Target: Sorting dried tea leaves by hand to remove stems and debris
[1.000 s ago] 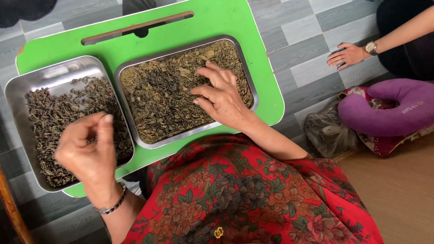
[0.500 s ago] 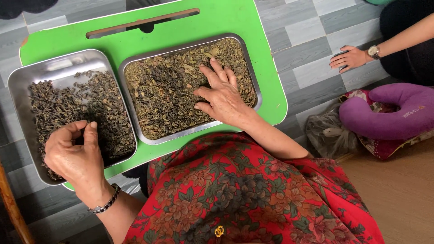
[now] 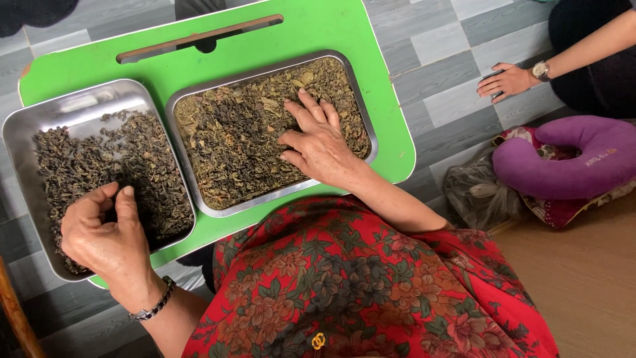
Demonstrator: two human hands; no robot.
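Your right hand (image 3: 318,142) lies open and flat, fingers spread, on the dried dark-green tea leaves (image 3: 245,132) filling the rectangular stainless-steel tray in the middle (image 3: 199,192). Your left hand (image 3: 106,232) hovers curled over the near end of the second rectangular steel tray on the left (image 3: 20,172), thumb and fingertips drawn together in a pinch; whether they grip any leaves, you cannot tell from here. That tray's darker, curled leaves (image 3: 99,166) lie heaped toward you, with bare metal at its far end.

The two trays sit just beside each other, long axes running away from you and tilted slightly left, each directly ahead of the hand working it. Both rest on a bright green plastic lap table with a slotted handle (image 3: 311,33), set over grey wood-look floor tiles (image 3: 437,73). To the right, well apart, another person's hand wearing a wristwatch (image 3: 507,81) rests on the floor, near a purple U-shaped neck pillow (image 3: 563,159).
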